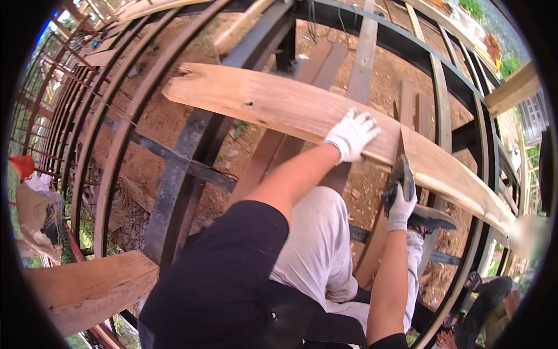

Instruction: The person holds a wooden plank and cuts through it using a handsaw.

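Note:
A long, thick wooden plank lies across dark metal beams in front of me. My left hand, in a white work glove, rests on its top face near the middle with the fingers spread. To the right of it, my gloved right hand is closed around the black handle of a handsaw. The saw's narrow blade runs away from me across the plank, and a thin line shows in the wood there. How deep the blade sits I cannot tell.
Dark metal beams form an open frame above bare soil, with brown rails on the left. A squared timber juts in at lower left. Another timber end is at upper right. A person is at lower right.

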Demonstrator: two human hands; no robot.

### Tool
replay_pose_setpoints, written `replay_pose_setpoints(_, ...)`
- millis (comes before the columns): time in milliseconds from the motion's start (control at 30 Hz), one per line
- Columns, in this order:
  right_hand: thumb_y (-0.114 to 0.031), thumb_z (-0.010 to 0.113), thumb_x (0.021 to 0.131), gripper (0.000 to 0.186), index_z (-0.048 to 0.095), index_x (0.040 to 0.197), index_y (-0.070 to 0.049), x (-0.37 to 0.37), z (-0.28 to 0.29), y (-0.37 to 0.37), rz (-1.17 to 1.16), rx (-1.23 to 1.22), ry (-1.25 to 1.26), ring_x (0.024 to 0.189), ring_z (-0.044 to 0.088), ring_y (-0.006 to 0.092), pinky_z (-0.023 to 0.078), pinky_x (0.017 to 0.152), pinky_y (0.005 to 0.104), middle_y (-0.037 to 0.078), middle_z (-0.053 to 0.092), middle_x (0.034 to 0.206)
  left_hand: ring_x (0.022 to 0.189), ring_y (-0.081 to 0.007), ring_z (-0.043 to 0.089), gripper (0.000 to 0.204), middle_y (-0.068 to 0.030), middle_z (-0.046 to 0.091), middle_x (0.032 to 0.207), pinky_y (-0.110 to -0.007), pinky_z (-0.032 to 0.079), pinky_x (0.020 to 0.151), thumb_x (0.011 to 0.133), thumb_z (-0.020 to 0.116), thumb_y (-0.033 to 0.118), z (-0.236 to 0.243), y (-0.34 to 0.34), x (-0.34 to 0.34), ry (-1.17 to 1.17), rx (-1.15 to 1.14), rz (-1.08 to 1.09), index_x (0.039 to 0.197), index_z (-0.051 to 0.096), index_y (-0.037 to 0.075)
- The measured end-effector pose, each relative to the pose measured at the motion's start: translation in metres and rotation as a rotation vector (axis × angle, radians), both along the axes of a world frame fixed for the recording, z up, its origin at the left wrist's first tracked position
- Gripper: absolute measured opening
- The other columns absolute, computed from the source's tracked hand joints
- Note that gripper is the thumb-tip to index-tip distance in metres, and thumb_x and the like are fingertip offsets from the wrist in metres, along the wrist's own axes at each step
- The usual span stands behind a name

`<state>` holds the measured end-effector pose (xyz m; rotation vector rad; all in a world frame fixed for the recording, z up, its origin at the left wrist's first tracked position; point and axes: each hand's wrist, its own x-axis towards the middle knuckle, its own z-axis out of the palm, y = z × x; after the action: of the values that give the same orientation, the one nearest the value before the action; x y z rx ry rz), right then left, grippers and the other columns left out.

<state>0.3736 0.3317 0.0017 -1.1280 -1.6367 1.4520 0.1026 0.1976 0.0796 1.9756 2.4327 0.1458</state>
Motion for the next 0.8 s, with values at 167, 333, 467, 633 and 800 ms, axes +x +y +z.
replay_pose_setpoints(167,0.002,0.075,0.099,0.05,0.065,0.147,0.006,-0.007,-0.002,-0.009,-0.048,0.06,0.01,0.118,0.07,0.0219,0.056,0.109,0.0385,0.011,0.075,0.136,0.166,-0.033,0.036,0.103,-0.0124,0.043,0.177,-0.061,0.022,0.136,0.083,0.087,0.058,0.008,-0.009,-0.001,-0.006,0.025,0.03,0.168,0.047,0.018)
replay_pose_setpoints(333,0.0,0.076,0.098,0.053,0.064,0.15,0.006,0.028,-0.021,0.032,0.01,0.242,-0.069,0.128,0.068,0.0227,0.052,0.113,0.0378,0.013,0.073,0.144,0.167,-0.0322,0.034,0.102,-0.0119,0.041,0.179,-0.061,0.022,0.136,0.086,0.085,0.059,0.025,0.0,0.009,-0.056,0.028,-0.009,0.17,0.044,0.017)
replay_pose_setpoints(467,0.001,0.076,0.098,0.061,0.059,0.156,0.005,0.012,-0.014,0.004,0.012,0.202,-0.094,0.135,0.064,0.025,0.047,0.12,0.0398,0.015,0.067,0.153,0.168,-0.0323,0.033,0.103,-0.0126,0.039,0.18,-0.062,0.021,0.136,0.088,0.083,0.059,0.018,-0.01,0.004,-0.049,-0.021,0.004,0.172,0.041,0.016)
replay_pose_setpoints(633,0.003,0.077,0.094,0.066,0.057,0.157,0.005,0.019,-0.019,-0.008,-0.008,0.256,-0.074,0.139,0.063,0.0266,0.045,0.123,0.0415,0.016,0.066,0.154,0.168,-0.0322,0.033,0.103,-0.0128,0.039,0.18,-0.062,0.02,0.137,0.09,0.081,0.061,0.024,-0.009,0.007,-0.036,-0.045,0.006,0.173,0.041,0.016)
replay_pose_setpoints(800,0.003,0.077,0.095,0.068,0.055,0.159,0.005,0.018,-0.034,-0.004,0.041,0.332,0.015,0.14,0.063,0.0282,0.044,0.125,0.0432,0.016,0.064,0.157,0.167,-0.0336,0.034,0.103,-0.0135,0.04,0.179,-0.062,0.021,0.136,0.089,0.081,0.06,0.019,-0.004,0.004,-0.026,-0.045,0.005,0.172,0.041,0.016)
